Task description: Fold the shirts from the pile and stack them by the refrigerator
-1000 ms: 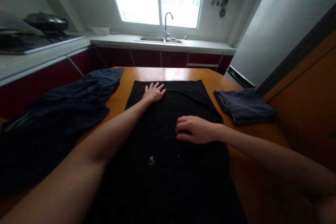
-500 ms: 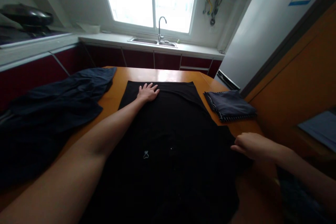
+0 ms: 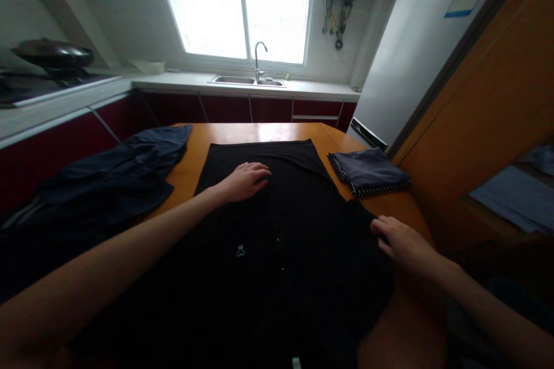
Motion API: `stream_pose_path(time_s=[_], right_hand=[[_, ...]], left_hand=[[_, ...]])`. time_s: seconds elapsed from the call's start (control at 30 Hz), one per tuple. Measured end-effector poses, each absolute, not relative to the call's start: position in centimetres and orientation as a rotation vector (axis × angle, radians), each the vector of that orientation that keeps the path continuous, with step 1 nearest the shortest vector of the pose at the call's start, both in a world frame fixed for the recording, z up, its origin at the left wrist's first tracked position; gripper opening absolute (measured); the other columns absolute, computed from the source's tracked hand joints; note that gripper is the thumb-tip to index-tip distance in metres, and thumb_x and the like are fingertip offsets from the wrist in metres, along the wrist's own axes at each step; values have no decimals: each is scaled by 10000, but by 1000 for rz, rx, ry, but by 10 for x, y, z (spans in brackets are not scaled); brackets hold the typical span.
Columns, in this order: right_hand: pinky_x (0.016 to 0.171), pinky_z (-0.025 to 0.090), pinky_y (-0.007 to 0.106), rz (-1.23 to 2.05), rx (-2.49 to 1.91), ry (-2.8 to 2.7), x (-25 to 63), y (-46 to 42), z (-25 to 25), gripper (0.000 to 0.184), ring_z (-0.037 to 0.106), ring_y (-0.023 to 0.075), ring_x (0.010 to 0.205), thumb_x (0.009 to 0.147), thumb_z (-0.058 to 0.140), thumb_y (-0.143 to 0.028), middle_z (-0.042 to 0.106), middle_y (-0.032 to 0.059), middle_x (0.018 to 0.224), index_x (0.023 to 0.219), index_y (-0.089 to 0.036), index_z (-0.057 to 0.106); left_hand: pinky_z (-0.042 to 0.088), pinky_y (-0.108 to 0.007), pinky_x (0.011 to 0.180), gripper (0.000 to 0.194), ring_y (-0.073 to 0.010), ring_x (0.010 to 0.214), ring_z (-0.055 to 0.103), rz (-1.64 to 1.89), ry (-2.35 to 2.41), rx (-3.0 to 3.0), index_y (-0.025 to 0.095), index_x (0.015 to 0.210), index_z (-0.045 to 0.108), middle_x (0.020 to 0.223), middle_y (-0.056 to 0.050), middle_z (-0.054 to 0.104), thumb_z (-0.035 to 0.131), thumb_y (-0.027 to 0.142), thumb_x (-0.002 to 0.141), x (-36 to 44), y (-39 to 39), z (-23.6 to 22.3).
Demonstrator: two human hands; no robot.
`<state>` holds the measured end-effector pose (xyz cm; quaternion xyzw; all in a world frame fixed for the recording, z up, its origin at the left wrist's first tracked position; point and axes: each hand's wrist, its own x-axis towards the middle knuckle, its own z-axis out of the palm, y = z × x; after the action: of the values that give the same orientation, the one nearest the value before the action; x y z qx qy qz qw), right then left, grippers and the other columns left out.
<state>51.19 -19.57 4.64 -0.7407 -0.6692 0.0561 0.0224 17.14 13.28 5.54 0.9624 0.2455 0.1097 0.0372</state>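
A black shirt (image 3: 298, 213) lies spread flat with its hem at the far side. A small pale logo and two tiny buttons show on its front, and a small light tag sits at the bottom edge of the view. My left hand (image 3: 246, 180) rests on the upper left part of the cloth, fingers loosely stretched and holding nothing. At the right edge, my right hand (image 3: 396, 237) has its fingers curled on the sleeve, closed on the fabric. The near part of the shirt is too dark to make out.
The shirt lies on an orange wooden table (image 3: 225, 132). To the right sits a folded dark grey cloth (image 3: 372, 170); to the left, a heap of dark blue clothing (image 3: 112, 176). Beyond are a counter with a sink (image 3: 236, 80), a pan (image 3: 54, 55) and a fridge (image 3: 407, 57).
My left hand has slid back from near the hem, toward me and slightly right. My right hand has shifted a little left, still at the sleeve. The whole view has tilted upward slightly.
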Motion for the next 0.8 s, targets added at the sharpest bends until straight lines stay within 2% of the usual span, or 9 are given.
stream_pose_path(time_s=[0.1, 0.2, 0.27, 0.33, 0.43, 0.53, 0.63, 0.7, 0.8], right_hand=[[846, 491, 365, 131, -2244, -1998, 523, -201, 45, 208, 610, 234, 929, 829, 534, -115, 642, 75, 988, 960, -219, 657], [968, 462, 403, 181, -2027, -2040, 514, -214, 57, 224, 587, 246, 1071, 871, 540, -154, 634, 96, 1134, 1029, -230, 679], [1037, 423, 431, 324, -1862, -2140, 499, -228, 66, 218, 540, 258, 1182, 893, 589, -233, 600, 96, 1249, 1086, -256, 688], [1083, 383, 463, 516, -1751, -2244, 481, -245, 71, 311, 474, 284, 1281, 843, 700, -312, 556, 80, 1342, 1153, -302, 686], [1098, 350, 494, 655, -1698, -2338, 456, -263, 67, 432, 439, 303, 1313, 760, 784, -283, 549, 57, 1361, 1174, -332, 671], [1056, 363, 474, 555, -1667, -2383, 437, -268, 58, 222, 535, 250, 1163, 856, 634, -156, 633, 48, 1172, 1037, -280, 666], [1035, 357, 466, 489, -1616, -2429, 426, -270, 57, 203, 579, 214, 1025, 909, 504, -87, 661, 34, 994, 913, -242, 635], [1055, 339, 467, 567, -1595, -2453, 421, -274, 61, 187, 587, 208, 1022, 911, 511, -97, 670, 24, 980, 894, -241, 628], [1118, 291, 459, 802, -1599, -2435, 415, -283, 69, 168, 609, 196, 1053, 890, 563, -116, 692, -3, 1008, 872, -257, 653]], left_hand=[[367, -406, 1146, 339, -238, 1282, 544, 226, 507, 2856, 275, 1267, 660, 1378, -63, 604, 511, 381, 982, 147, 51, 74], [406, -380, 1119, 355, -240, 1268, 551, 107, 417, 2713, 308, 1305, 640, 1391, -55, 589, 559, 385, 968, 119, -28, 90], [399, -414, 1130, 522, -282, 1315, 511, -44, 348, 2656, 347, 1395, 571, 1445, -53, 546, 672, 440, 891, 102, -69, 95], [388, -464, 1139, 780, -342, 1379, 439, -212, 301, 2616, 361, 1491, 460, 1517, -67, 477, 773, 468, 785, 88, -99, 95], [367, -520, 1146, 978, -392, 1423, 363, -365, 367, 2589, 335, 1558, 345, 1563, -96, 412, 819, 408, 705, 74, -124, 86], [361, -473, 1158, 757, -328, 1352, 461, -316, 537, 2568, 319, 1458, 481, 1438, -76, 531, 730, 230, 749, 64, -135, 72], [467, -347, 1042, 500, -233, 1155, 606, -265, 596, 2497, 299, 1185, 647, 1215, -28, 639, 598, 71, 743, 56, -140, 66], [516, -297, 925, 405, -208, 1045, 649, -264, 575, 2458, 281, 1038, 671, 1123, -12, 658, 576, 46, 722, 51, -142, 68], [536, -267, 809, 286, -200, 941, 682, -281, 496, 2478, 263, 940, 688, 1036, -16, 682, 612, 71, 741, 46, -142, 75]])
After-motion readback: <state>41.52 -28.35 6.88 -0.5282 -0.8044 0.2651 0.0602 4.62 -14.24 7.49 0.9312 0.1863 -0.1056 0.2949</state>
